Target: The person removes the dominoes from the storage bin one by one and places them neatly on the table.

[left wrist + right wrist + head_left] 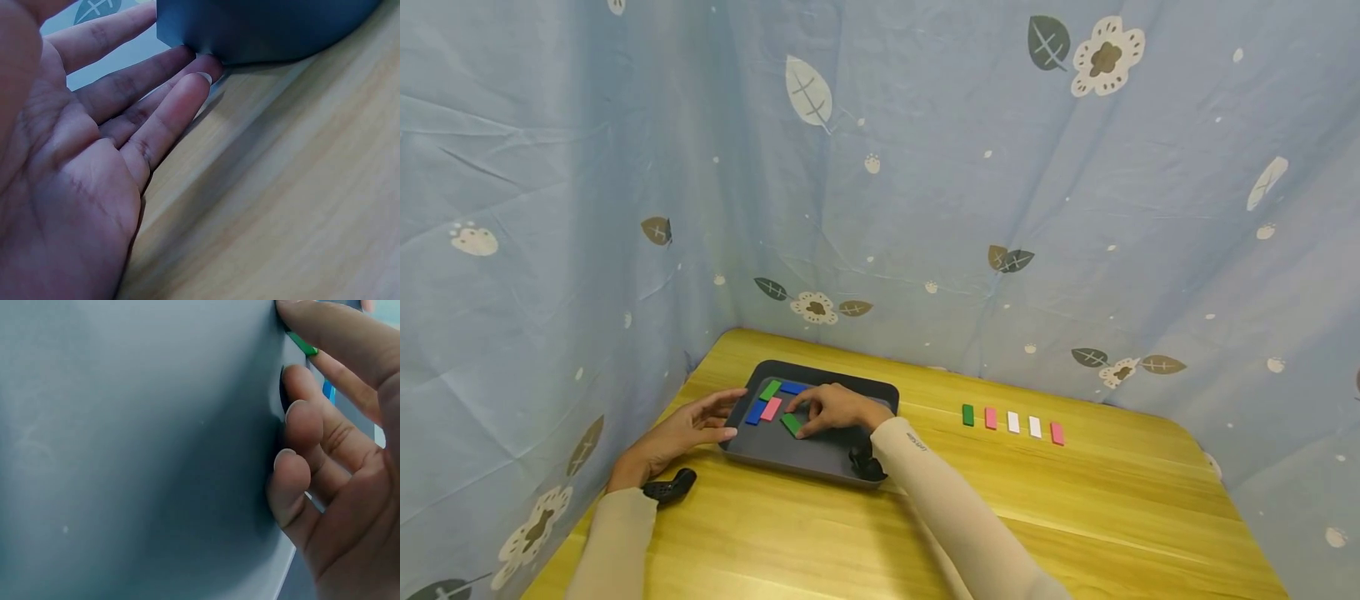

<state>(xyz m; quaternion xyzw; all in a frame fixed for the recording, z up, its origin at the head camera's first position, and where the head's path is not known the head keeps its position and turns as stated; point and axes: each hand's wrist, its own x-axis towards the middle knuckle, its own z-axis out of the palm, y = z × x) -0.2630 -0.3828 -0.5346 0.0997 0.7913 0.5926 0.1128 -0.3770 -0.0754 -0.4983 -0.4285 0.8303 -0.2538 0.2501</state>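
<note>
My right hand [838, 407] reaches over the dark grey tray [797, 468], its thumb and a fingertip pinching a flat green domino-shaped block [791, 425] low over the tray floor. In the right wrist view a bit of that green block [302, 343] shows beside the thumb, while the other fingers curl loosely. Left of it in the tray lie a second green block [771, 389], a pink one [771, 408] and two blue ones, one at the far side [793, 387]. The left hand [677, 429] is at the tray's left end, its extended fingertips against the outer wall [250, 37].
On the wooden table [1112, 483] to the right, several flat blocks stand in a spaced row: a green block [967, 415], two pink and two white. A patterned blue curtain [925, 208] borders the table behind and at left. Each wrist wears a black device [672, 487].
</note>
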